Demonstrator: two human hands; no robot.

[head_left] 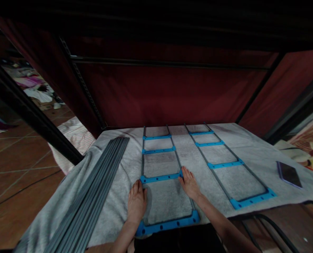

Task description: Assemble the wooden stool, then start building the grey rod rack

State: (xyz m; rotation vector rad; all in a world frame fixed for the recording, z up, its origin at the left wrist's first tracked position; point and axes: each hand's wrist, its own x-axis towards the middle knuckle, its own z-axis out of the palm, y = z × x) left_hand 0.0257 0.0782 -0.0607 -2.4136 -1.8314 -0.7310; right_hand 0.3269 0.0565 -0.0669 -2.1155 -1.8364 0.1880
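Note:
Two ladder-like frames lie flat, each with thin grey rods joined by several blue crosspieces. My left hand (137,201) rests over the left rod of the nearer-left frame, at the left end of its third blue crosspiece (161,177). Its fingers reach forward and the thumb is apart. My right hand (190,183) touches that crosspiece's right end, fingers stretched out. Closest to my body is the frame's end crosspiece (170,224), between my forearms. To the right lies the second frame, its front blue crosspiece (253,199) near the table edge.
A bundle of loose grey rods (93,189) lies on the left side of the grey cloth (253,147) covering the table. A phone (289,174) rests at the right. Dark metal posts (35,112) and red fabric (161,95) enclose the far side. Black tubing (274,225) curves below the front edge.

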